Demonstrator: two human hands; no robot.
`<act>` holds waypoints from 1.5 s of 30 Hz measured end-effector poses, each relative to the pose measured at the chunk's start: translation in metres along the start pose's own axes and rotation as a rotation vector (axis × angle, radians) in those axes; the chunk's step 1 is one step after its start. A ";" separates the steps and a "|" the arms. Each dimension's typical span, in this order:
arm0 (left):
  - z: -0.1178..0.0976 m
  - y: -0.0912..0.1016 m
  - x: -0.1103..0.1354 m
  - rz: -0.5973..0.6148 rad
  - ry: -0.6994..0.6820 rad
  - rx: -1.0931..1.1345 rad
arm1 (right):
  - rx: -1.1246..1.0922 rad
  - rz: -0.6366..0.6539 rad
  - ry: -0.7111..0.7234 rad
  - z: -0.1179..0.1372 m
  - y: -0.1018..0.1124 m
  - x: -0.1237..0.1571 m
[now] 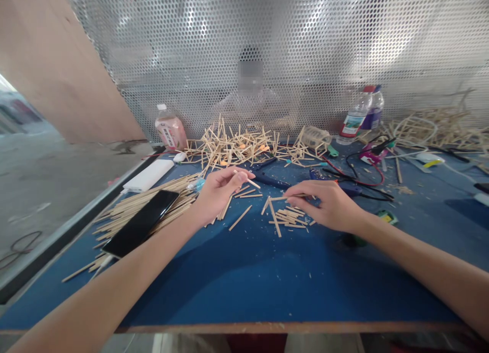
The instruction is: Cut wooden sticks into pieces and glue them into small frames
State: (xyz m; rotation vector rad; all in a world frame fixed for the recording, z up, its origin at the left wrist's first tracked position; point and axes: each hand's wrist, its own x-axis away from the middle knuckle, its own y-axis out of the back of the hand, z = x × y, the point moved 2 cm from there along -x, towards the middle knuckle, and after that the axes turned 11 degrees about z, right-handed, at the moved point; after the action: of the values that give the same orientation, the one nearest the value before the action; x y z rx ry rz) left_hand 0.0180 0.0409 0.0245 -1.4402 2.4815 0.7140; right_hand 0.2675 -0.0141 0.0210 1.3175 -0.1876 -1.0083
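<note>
My left hand [222, 190] pinches a short wooden stick [252, 182] between thumb and fingers, raised over the blue table. Closed around another wooden stick [280, 198], my right hand [324, 202] is low over the tabletop, and that stick points left from its fingertips. Just below the right hand lies a small heap of short cut sticks [289, 218]. A single loose stick [240, 218] rests between the two hands. Dark blue pliers-like handles [271, 179] lie behind and between them.
Long sticks [110, 218] lie at left under a black phone [141, 223], near a white power bank [150, 175]. A tangled stick pile [237, 144] stands behind, between a pink-labelled bottle [170, 129] and a red-capped bottle [355, 116]. Cables [376, 177] run at right. Perforated metal [305, 47] closes the back.
</note>
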 end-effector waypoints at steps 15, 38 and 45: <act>-0.004 0.000 0.007 0.117 0.018 -0.163 | 0.001 0.014 0.058 0.002 0.002 0.000; 0.002 0.000 0.001 0.068 0.069 0.056 | 0.028 0.032 0.162 0.007 0.003 -0.003; -0.007 -0.002 0.004 0.071 0.092 -0.073 | 0.023 0.034 0.156 0.006 0.002 -0.002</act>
State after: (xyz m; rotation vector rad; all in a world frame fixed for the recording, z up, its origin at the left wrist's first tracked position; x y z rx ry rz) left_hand 0.0183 0.0335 0.0282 -1.4466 2.6140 0.7756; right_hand 0.2635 -0.0175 0.0253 1.4034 -0.1033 -0.8732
